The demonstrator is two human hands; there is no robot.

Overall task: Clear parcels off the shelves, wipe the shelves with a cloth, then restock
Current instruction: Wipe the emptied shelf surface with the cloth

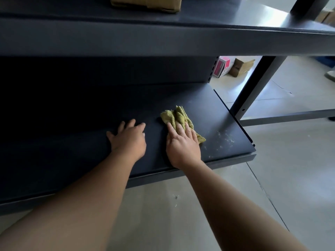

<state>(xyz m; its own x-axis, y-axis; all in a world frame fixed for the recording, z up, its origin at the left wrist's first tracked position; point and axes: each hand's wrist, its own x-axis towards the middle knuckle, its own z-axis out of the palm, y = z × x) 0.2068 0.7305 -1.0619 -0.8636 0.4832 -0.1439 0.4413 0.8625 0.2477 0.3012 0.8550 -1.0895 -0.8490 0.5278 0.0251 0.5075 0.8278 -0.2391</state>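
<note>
Right hand point(183, 144) flat on green cloth point(178, 117), lower shelf point(226, 124), left hand point(129, 137) beside

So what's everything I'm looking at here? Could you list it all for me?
lower shelf: one, dark blue-grey metal, bare of parcels, both hands on it
upper shelf: one, same dark metal, above
parcel: one, brown, taped, on the upper shelf, partly cut off by the frame
cloth: one, yellow-green, crumpled, on the lower shelf towards its right end
white specks: scattered, on the shelf right of the cloth
pink-and-white box: one, on the floor behind the shelving
cardboard box: one, brown, on the floor beside the pink one
left hand: flat on the lower shelf, empty
right hand: fingers pressing down on the cloth
</note>
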